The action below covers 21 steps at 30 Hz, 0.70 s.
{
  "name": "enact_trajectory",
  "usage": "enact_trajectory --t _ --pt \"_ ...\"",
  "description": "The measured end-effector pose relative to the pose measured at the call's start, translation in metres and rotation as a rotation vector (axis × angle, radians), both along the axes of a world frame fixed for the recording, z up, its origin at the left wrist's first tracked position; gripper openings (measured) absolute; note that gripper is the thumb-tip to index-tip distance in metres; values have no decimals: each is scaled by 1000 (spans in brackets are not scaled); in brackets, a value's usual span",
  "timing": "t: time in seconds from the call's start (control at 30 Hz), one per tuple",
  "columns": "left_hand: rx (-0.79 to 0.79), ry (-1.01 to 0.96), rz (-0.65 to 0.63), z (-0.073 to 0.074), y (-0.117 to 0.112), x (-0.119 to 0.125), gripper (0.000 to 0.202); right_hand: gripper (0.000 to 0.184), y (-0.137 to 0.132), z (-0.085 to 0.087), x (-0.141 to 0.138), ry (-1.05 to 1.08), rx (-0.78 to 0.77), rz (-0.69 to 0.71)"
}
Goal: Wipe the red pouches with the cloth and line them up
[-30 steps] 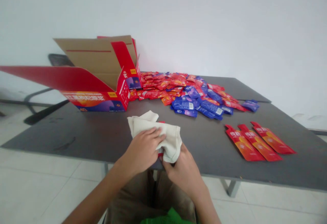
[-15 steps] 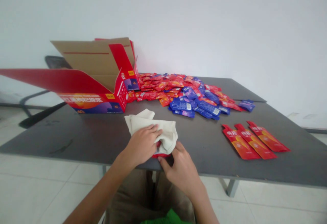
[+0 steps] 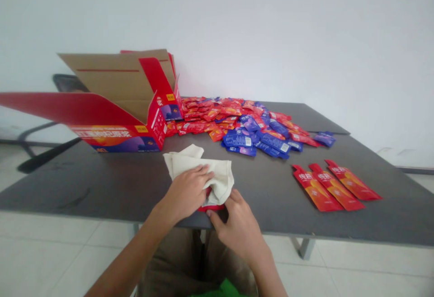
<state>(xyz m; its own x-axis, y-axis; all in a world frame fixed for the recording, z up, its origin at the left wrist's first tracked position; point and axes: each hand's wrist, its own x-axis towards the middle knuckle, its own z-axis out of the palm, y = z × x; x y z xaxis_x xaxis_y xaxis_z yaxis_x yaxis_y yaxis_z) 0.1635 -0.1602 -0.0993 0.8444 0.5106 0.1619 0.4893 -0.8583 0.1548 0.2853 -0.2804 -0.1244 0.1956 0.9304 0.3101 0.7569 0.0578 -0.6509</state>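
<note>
A cream cloth point(image 3: 193, 161) lies bunched on the dark table near its front edge. My left hand point(image 3: 190, 191) is closed on it from above, fingers bent over the folds. Beneath the cloth, a red pouch point(image 3: 213, 207) shows only at its lower edge; the rest is covered. My right hand point(image 3: 239, 221) grips that pouch at its right side, thumb at the near edge and fingers partly hidden by the cloth. To the right, three red-and-orange pouches point(image 3: 334, 190) lie side by side, their narrow spouts pointing away from me.
An open red printed carton point(image 3: 115, 136) stands at the left with its flaps raised, and another carton point(image 3: 171, 102) is behind it. A heap of red and blue pouches point(image 3: 233, 123) spreads across the back of the table point(image 3: 111, 188). A black chair point(image 3: 44, 157) stands at far left.
The view has shifted slightly, so the things appear a little further left. Both hands keep nearly the same hold on the cloth and the pouch.
</note>
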Motion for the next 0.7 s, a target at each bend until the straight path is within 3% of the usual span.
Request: enact_trajectory --t 0.2,0.43,0.63,0.7 --pt "33 8 -85 -5 -31 -18 59 24 1 -7 3 -147 43 109" --pt "-7 27 27 1 -1 0 45 33 0 0 1 1 7 2" --pt "33 15 -82 -4 -33 -17 58 25 1 -6 2 -134 21 99" --pt "38 12 -73 -5 -33 -18 58 24 1 -6 2 -140 24 109"
